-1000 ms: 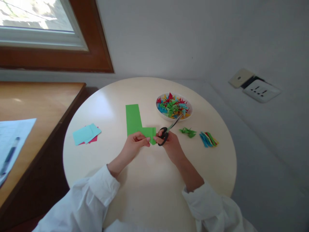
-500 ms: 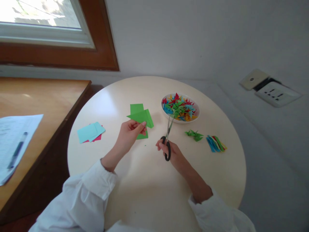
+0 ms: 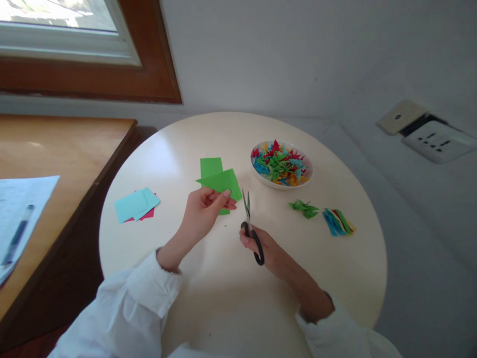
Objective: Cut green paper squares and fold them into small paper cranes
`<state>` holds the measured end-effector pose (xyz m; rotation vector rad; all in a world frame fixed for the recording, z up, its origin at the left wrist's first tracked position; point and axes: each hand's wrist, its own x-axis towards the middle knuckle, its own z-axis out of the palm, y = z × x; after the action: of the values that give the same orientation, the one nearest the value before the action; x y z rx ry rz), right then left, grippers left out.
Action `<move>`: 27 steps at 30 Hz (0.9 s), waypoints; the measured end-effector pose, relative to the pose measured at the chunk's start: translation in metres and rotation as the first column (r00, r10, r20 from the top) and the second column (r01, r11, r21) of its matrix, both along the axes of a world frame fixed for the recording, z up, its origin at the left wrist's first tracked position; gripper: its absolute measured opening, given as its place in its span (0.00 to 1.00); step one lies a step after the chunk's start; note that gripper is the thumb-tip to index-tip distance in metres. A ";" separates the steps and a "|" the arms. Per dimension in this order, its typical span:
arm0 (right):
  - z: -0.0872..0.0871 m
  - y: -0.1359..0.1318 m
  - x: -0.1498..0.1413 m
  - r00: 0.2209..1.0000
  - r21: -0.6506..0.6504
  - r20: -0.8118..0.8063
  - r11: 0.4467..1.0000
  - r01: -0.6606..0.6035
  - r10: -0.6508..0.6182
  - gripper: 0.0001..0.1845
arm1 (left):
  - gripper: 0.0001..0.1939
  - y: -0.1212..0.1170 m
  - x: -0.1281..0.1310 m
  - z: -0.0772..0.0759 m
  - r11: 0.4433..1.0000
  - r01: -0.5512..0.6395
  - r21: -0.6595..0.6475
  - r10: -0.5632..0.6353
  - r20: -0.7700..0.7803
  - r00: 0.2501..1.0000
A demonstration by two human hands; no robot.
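Note:
Between thumb and fingers, my left hand point(image 3: 203, 211) pinches a folded green paper point(image 3: 223, 181), pointed at its left end. Behind it, more green paper point(image 3: 210, 165) lies on the round table, partly covered by the hand and the held sheet. My right hand point(image 3: 266, 248) has its fingers in the black handles of a pair of scissors point(image 3: 248, 219). Their blades point upward and stand slightly apart, just right of the held paper and not touching it.
A white bowl point(image 3: 282, 187) of colourful folded paper cranes stands at the back right. Nearer are green folded cranes point(image 3: 304, 208) and coloured paper strips point(image 3: 338, 222). Light blue sheets point(image 3: 131, 205) over red ones lie left. A wooden desk point(image 3: 74, 144) holds papers and a pen point(image 3: 18, 236).
The scissors have tilted leftward, their blades coming closer to the green paper. My left hand has moved slightly right and turned the paper a little. The view has shifted slightly.

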<state>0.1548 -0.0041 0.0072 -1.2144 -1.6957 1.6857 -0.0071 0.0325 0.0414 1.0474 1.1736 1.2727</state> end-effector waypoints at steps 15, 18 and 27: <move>0.001 0.000 -0.003 0.999 -0.010 0.014 0.999 -0.031 0.031 0.15 | 0.13 -0.003 0.003 -0.012 0.999 0.016 0.036 -0.014 -0.062 0.998; 0.002 -0.001 -0.004 0.999 -0.015 0.019 1.000 -0.027 0.027 0.17 | 0.13 -0.004 0.003 -0.013 1.000 0.012 0.024 -0.011 -0.070 0.997; 0.003 -0.001 -0.004 1.000 -0.021 0.015 0.999 -0.027 0.028 0.18 | 0.12 -0.005 0.005 -0.016 0.999 0.017 0.029 -0.014 -0.098 0.995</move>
<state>0.1507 -0.0049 0.0102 -1.2212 -1.7153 1.7183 -0.0022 0.0274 0.0251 1.1497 1.2211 1.2415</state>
